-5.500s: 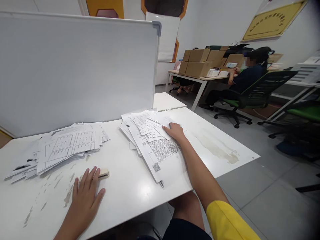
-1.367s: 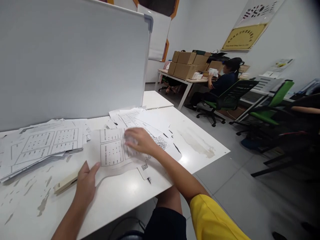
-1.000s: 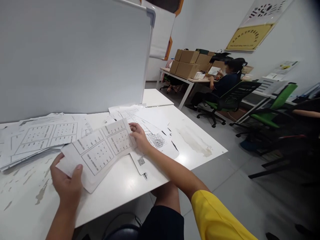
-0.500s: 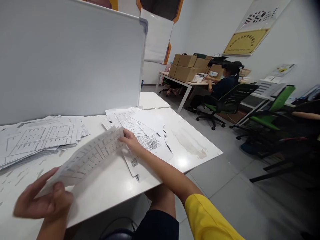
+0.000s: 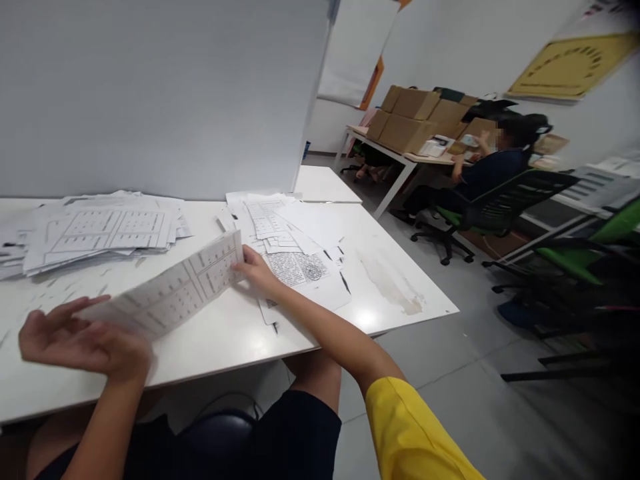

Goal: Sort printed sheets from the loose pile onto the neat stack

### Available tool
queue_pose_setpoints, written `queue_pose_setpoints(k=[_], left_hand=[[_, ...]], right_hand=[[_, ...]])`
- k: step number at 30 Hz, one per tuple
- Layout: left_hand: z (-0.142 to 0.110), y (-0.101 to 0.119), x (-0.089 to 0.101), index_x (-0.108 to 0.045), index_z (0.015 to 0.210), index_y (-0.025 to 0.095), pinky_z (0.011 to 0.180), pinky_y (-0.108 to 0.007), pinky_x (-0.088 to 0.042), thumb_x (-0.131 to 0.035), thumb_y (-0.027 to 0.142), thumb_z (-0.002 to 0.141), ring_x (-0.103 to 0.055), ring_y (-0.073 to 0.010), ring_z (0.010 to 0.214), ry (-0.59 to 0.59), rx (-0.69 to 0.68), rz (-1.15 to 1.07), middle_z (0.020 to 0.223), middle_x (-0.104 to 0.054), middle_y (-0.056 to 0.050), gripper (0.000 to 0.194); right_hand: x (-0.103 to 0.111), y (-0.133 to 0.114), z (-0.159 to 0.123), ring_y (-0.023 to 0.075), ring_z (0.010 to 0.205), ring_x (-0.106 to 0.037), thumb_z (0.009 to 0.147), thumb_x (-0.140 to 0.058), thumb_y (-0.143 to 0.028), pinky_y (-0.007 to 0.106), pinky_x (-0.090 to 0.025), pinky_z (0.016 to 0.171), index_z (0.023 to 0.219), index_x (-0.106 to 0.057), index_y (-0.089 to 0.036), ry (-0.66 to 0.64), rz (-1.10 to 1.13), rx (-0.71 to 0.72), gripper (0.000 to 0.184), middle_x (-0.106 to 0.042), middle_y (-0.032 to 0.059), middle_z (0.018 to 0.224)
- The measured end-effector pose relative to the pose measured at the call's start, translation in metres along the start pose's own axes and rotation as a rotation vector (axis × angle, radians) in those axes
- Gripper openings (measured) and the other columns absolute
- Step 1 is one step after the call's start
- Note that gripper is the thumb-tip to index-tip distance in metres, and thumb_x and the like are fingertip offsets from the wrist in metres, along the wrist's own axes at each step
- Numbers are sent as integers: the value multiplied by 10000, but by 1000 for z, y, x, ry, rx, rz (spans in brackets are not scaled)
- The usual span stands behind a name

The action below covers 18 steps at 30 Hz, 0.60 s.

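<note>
A printed sheet of paper (image 5: 185,290) with table-like grids is stretched at a slant above the white table between my hands. At its lower left end, my left hand (image 5: 95,340) has the paper between thumb and fingers, the fingers fairly straight. My right hand (image 5: 257,270) pinches the sheet's right edge. Just beyond the right hand lies a loose spread of papers (image 5: 303,273), some with dense print and a round pattern. Farther left, a messy pile of printed sheets (image 5: 113,230) rests on the table.
A whiteboard panel (image 5: 160,93) stands along the table's back. The white table (image 5: 390,267) has a stained patch near its right corner. Beyond it are cardboard boxes (image 5: 407,120) on another desk, a seated person (image 5: 493,163) and office chairs (image 5: 515,200).
My view has swung, so the table sits higher and the room farther right. The sheet looks flatter, and my left hand's fingers have straightened. The distant person's hand has risen.
</note>
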<state>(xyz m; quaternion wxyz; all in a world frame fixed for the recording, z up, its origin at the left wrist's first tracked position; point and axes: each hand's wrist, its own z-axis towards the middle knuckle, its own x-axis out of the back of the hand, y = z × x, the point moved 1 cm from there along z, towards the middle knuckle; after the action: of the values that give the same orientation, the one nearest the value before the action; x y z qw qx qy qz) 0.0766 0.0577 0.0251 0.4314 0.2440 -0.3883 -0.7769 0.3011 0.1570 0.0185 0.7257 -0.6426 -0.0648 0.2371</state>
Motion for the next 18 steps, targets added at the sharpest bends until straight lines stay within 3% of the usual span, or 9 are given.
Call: queue_pose_setpoints(k=[2, 6, 9, 12, 16, 18], left_hand=[[-1, 1, 5, -261, 1228, 173, 876, -408, -429, -481, 474, 677, -458, -186, 890, 82, -113, -7, 1058, -411, -62, 665], [-8, 4, 13, -329, 1283, 107, 836, -339, -470, -573, 367, 691, -497, -140, 791, -41, -117, -56, 897, -474, 6, 691], [-14, 5, 18, -421, 1252, 96, 954, -361, -466, -565, 337, 745, -560, -168, 935, -48, 6, -76, 929, -525, -19, 580], [-20, 6, 20, -459, 1169, 131, 1026, -365, -445, -628, 281, 751, -555, -201, 1108, -166, 81, -70, 1083, -558, -63, 474], [-24, 9, 16, -453, 1180, 115, 1041, -328, -429, -609, 249, 855, -561, -169, 1097, -195, 95, -46, 1131, -569, -77, 385], [-24, 11, 14, -478, 1219, 93, 1027, -313, -435, -579, 272, 911, -575, -158, 1071, -202, 123, -10, 1133, -590, -82, 370]], right_hand=[[-1, 2, -2, 234, 1016, -624, 719, -637, -226, 445, -507, 1013, 983, -554, -250, 13, 13, -10, 277, -675, 10, 1013], [-3, 1, -8, 246, 1083, -597, 703, -643, -219, 453, -482, 1035, 1052, -515, -264, 19, 0, -42, 375, -644, 19, 1084], [-4, -1, -11, 241, 1077, -586, 702, -635, -240, 448, -480, 1021, 1021, -494, -255, 22, -28, -36, 349, -616, 18, 1067], [-4, -4, -12, 232, 1053, -594, 687, -645, -240, 431, -498, 987, 994, -479, -255, -15, -28, -38, 349, -610, 8, 1015], [5, -15, -9, 233, 1040, -623, 732, -605, -231, 448, -511, 973, 988, -532, -244, -72, -68, -4, 266, -655, 22, 1017], [12, -23, -9, 245, 1023, -644, 761, -600, -227, 479, -505, 986, 964, -603, -225, -141, -176, -53, 203, -686, 39, 1006]])
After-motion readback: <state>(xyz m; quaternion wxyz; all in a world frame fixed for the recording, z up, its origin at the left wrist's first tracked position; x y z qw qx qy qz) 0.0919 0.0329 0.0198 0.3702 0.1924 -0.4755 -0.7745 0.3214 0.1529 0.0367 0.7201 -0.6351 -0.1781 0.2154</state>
